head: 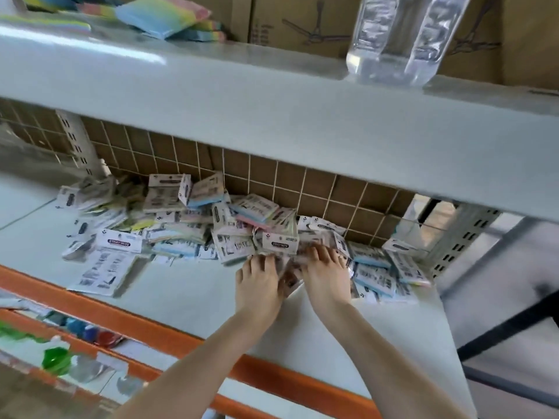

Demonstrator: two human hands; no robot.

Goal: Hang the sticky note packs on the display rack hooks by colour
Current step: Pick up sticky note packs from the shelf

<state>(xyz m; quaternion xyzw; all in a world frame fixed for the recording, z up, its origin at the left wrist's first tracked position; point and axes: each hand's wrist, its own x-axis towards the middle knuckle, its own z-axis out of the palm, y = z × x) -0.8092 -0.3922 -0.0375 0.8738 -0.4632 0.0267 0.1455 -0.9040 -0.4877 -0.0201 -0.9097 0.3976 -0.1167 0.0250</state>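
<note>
1. Head view: both hands reaching side by side into a heap of white-carded sticky note packs (pixel 187 225) with pastel pad edges, spread along the back of the pale grey lower shelf (pixel 187 294) against the brown wire-grid back panel (pixel 302 189).
2. Left hand (pixel 260 282), back up, fingers spread and lightly bent, fingertips on the near edge of the heap; no clear grasp to be seen through the motion blur.
3. Right hand (pixel 325 276), just beside the left, fingers bent over a small crumpled-looking pack (pixel 290 275) lying between the two hands; cannot tell whether pinched or only pressed.
4. Deciding relation: that pack sits at 3 o'clock of the left hand and 9 o'clock of the right, touching both, with the rest of the heap at 12 o'clock beyond the fingertips. Long axis not readable in the blur. Neither hand plainly nearer; right fingers seemingly lying further over it.
5. More packs fanned out at 3 o'clock of the right hand, blue-edged ones (pixel 373 269) among them; a loose printed card (pixel 101 272) well apart at 9 o'clock.
6. Above, on the grey upper shelf (pixel 272 116): rainbow-coloured pads (pixel 160 15) at 11 o'clock, a clear plastic bottle (pixel 396 37) at 1 o'clock.
7. No display hooks in sight; judged an early step, sorting or picking up, hanging not yet begun.
</note>
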